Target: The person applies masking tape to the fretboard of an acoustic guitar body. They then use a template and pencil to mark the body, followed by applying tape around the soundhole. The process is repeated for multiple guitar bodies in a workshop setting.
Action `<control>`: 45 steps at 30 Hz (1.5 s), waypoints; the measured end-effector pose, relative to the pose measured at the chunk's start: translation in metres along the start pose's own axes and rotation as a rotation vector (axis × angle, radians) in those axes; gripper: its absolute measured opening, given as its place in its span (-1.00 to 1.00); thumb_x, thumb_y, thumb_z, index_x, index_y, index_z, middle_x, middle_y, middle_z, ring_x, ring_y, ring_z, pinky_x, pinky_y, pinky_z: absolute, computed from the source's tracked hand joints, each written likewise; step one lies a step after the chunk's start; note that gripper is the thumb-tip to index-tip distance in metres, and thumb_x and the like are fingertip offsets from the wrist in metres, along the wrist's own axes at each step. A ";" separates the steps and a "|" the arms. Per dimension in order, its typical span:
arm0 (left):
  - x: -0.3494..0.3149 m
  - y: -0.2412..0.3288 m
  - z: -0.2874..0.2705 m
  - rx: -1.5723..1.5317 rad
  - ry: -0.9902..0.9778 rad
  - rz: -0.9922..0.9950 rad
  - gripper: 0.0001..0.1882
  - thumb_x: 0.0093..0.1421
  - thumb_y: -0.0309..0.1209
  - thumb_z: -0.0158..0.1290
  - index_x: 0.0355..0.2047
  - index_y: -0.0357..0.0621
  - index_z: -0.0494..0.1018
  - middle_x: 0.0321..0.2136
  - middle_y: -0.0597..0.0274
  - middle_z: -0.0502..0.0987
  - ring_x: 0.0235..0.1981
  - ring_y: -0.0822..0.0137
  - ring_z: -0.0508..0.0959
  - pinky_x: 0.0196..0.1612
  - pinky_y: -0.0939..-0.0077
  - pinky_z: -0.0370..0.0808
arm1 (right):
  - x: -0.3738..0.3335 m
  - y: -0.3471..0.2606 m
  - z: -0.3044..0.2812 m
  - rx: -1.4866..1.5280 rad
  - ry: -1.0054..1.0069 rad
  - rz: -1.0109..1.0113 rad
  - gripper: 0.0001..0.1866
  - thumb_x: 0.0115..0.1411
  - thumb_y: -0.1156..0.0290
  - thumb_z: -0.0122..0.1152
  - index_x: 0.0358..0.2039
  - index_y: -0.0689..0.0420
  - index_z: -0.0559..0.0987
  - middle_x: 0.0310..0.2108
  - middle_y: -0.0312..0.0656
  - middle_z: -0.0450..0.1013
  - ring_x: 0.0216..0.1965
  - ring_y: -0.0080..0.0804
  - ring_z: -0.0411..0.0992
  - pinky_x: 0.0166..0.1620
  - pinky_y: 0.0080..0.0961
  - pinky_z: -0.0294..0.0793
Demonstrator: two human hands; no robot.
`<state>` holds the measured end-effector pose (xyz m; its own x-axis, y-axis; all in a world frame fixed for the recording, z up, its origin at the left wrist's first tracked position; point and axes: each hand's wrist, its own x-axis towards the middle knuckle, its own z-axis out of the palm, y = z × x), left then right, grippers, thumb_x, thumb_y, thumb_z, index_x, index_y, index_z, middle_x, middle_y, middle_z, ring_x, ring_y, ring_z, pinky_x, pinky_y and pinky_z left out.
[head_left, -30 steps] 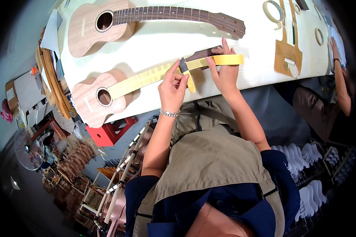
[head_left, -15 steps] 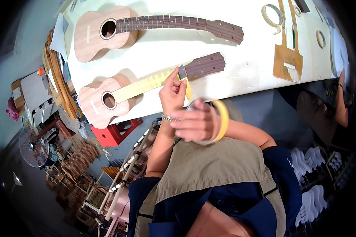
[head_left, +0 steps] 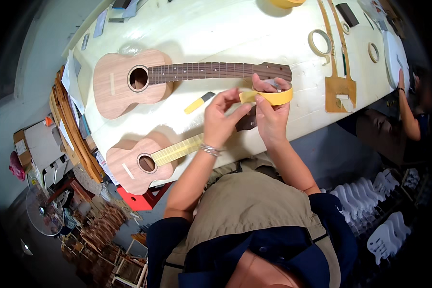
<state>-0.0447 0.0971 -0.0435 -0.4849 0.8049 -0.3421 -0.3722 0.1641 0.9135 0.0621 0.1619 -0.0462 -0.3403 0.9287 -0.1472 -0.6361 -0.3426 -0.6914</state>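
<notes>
My right hand (head_left: 273, 117) holds a roll of yellow masking tape (head_left: 281, 97), its fingers through the ring and thumb on the outside. With fingers closed at the tape's loose end, my left hand (head_left: 221, 117) is just left of the roll. Below the hands lies an unfinished ukulele (head_left: 141, 161) with yellow tape along its neck; its dark headstock is partly hidden by my hands. A second ukulele (head_left: 132, 81) with a bare dark fretboard lies farther back. Between the two rests a small flat tool (head_left: 199, 102), yellow at one end and dark at the other.
Tape rolls (head_left: 319, 42) and a brown paddle-shaped board (head_left: 341, 93) lie on the right of the white table (head_left: 187, 38). A red crate (head_left: 141, 198) stands below the front edge. Another person's arm (head_left: 408, 113) shows at the far right.
The flat yellow-and-dark tool has gone from my left hand at the neck to the table. My right hand has brought the tape roll up, and my left now grips its end.
</notes>
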 end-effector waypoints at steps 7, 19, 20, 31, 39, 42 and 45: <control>0.032 0.045 -0.104 0.158 0.158 0.045 -0.95 0.12 -0.56 0.12 -0.44 -0.29 0.48 -0.48 0.24 0.57 -0.42 0.50 0.52 -0.29 0.66 0.48 | 0.032 -0.069 -0.067 1.136 0.133 0.166 -0.44 0.09 0.69 -0.09 0.17 0.25 0.23 0.14 -0.16 0.31 0.23 -0.31 0.18 0.35 -0.16 -0.32; 0.097 0.072 -0.180 0.638 0.285 0.034 -0.73 0.16 -0.50 0.09 -0.11 -0.27 0.50 -0.52 0.41 0.46 -0.53 0.62 0.39 -0.47 0.76 0.38 | 0.064 -0.037 -0.050 -1.329 0.110 -0.183 -0.13 0.14 0.45 0.15 0.29 0.31 -0.18 -0.20 -0.02 0.50 -0.06 -0.37 0.45 0.28 -0.20 -0.02; 0.098 0.072 -0.181 0.606 0.276 0.057 -0.65 0.15 -0.52 0.10 -0.03 -0.25 0.44 -0.53 0.37 0.47 -0.53 0.62 0.39 -0.47 0.75 0.39 | 0.066 -0.038 -0.052 -1.323 0.104 -0.178 -0.11 0.14 0.45 0.16 0.29 0.32 -0.20 -0.24 -0.04 0.51 -0.08 -0.38 0.46 0.28 -0.20 -0.03; 0.101 0.072 -0.179 0.735 0.309 0.073 -0.30 0.09 -0.56 0.13 0.23 -0.21 0.11 -0.52 0.32 0.51 -0.51 0.60 0.43 -0.49 0.73 0.41 | 0.070 -0.031 -0.055 -1.322 0.132 -0.144 -0.10 0.13 0.45 0.16 0.29 0.34 -0.23 -0.33 -0.07 0.54 -0.10 -0.38 0.48 0.29 -0.22 -0.03; 0.085 0.048 -0.175 1.478 0.235 0.488 -0.32 0.15 -0.25 0.03 0.25 -0.12 0.10 0.06 0.09 0.35 0.06 0.20 0.32 0.10 0.04 0.09 | 0.068 -0.027 -0.062 -1.261 0.117 -0.203 -0.08 0.11 0.44 0.20 0.28 0.37 -0.22 -0.36 -0.14 0.54 -0.12 -0.38 0.49 0.28 -0.21 -0.01; 0.074 0.037 -0.166 1.668 0.122 0.497 -0.28 0.20 0.02 -0.15 0.27 -0.08 0.06 0.23 0.14 0.16 0.29 0.10 0.06 0.17 -0.32 -0.37 | 0.068 -0.024 -0.065 -1.332 0.172 -0.235 -0.06 0.09 0.39 0.24 0.28 0.36 -0.18 -0.40 -0.19 0.55 -0.21 -0.41 0.51 0.22 -0.31 0.10; 0.073 0.037 -0.157 1.770 0.130 0.460 -0.20 0.18 0.16 -0.22 0.29 -0.06 0.00 0.31 0.20 0.01 0.35 0.07 -0.13 0.09 -0.48 -0.54 | 0.069 -0.021 -0.058 -1.428 0.254 -0.232 -0.08 0.07 0.36 0.27 0.27 0.37 -0.09 -0.42 -0.19 0.54 -0.29 -0.41 0.51 0.07 -0.45 0.28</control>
<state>-0.2180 0.0723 -0.0692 -0.3786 0.9247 0.0393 0.9254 0.3775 0.0321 0.0924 0.2410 -0.0832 -0.1037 0.9934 0.0488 0.6028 0.1019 -0.7914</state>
